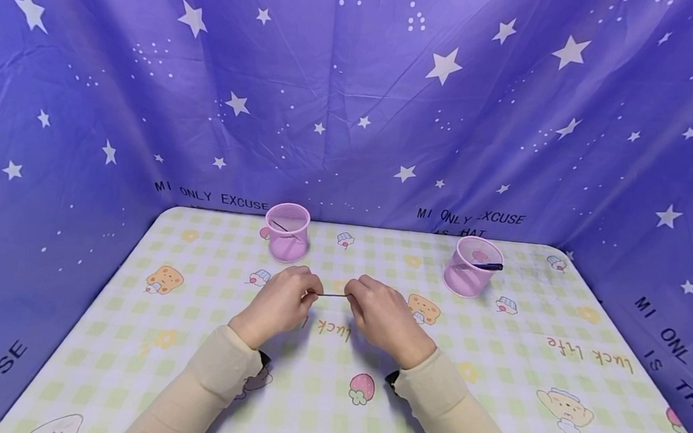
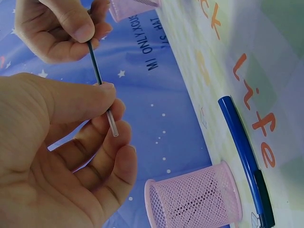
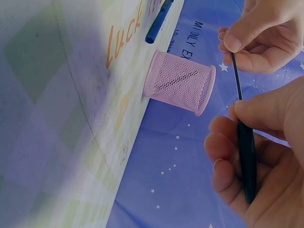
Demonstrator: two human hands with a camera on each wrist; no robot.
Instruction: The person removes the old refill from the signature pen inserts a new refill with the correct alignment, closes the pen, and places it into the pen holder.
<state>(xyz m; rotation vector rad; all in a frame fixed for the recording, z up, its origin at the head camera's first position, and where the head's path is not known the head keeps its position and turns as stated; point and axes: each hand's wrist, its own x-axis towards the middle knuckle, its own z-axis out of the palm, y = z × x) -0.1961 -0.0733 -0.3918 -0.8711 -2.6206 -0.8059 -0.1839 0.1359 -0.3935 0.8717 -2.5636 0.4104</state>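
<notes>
Both hands meet over the middle of the table, joined by a thin dark pen refill (image 1: 333, 295). My left hand (image 1: 283, 304) pinches the refill between thumb and forefinger; its clear end sticks out past the fingertips in the left wrist view. My right hand (image 1: 384, 316) holds the black front part of a pen (image 3: 247, 164), with the refill running out of it toward the left fingers. A blue pen barrel (image 2: 240, 142) with a dark clip lies on the table; in the head view it is hidden.
Behind my left hand stands a pink mesh cup (image 1: 286, 242) with a thin dark stick inside. Another pink mesh cup (image 1: 467, 279) at the back right has a dark pen (image 1: 489, 266) leaning over its rim. A purple star-printed curtain (image 1: 345, 92) encloses the checked table (image 1: 316, 420).
</notes>
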